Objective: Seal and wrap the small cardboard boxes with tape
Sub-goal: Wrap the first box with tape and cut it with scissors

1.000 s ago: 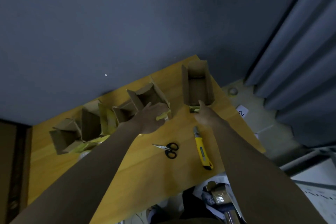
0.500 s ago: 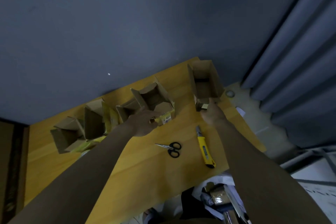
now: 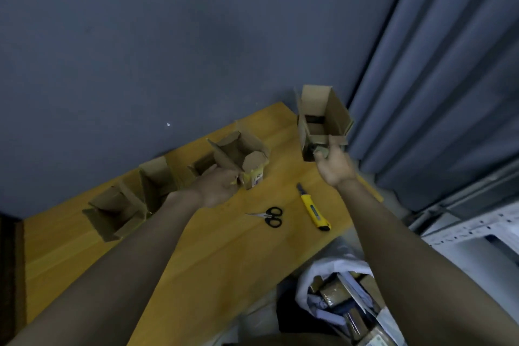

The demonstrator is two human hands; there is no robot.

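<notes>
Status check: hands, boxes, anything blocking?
Right hand grips tall open box, lifted. Left hand holds second open box. Scissors, yellow cutter lie between arms.

Black-handled scissors [image 3: 269,216] are lying on the wooden desk [image 3: 196,255], with a yellow utility knife [image 3: 314,208] lying just beside them. A white bag [image 3: 341,295] of packaging scraps is sitting below the desk edge; grey curtains [image 3: 449,70] are hanging alongside.

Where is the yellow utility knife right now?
The yellow utility knife lies on the wooden table, right of the black scissors, below the right hand.
</notes>
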